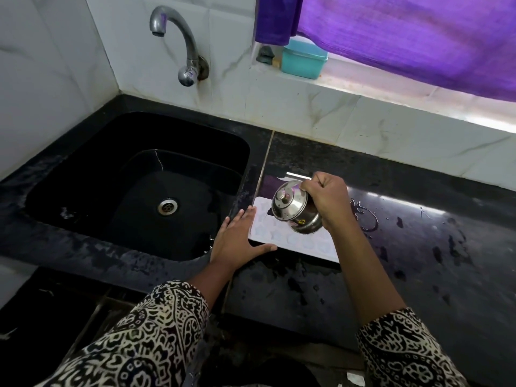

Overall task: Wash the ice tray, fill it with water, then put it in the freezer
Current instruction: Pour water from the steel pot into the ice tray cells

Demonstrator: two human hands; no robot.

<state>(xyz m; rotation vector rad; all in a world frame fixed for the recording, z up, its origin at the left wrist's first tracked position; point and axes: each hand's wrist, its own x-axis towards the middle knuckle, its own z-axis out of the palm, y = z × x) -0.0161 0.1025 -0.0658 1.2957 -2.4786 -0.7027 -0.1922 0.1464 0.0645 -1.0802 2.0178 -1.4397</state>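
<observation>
Now, one white ice tray (pixel 303 242), left hand (pixel 237 238) flat against it, right hand (pixel 326 196) gripping one tilted steel vessel (pixel 290 208).

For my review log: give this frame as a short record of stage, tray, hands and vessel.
stage: filling, apparently
ice tray: white, flat on the black counter, right of the sink
left hand: open, fingers against the tray's left edge
right hand: grips a lidded steel pot tilted over the tray
tap: no stream visible
</observation>
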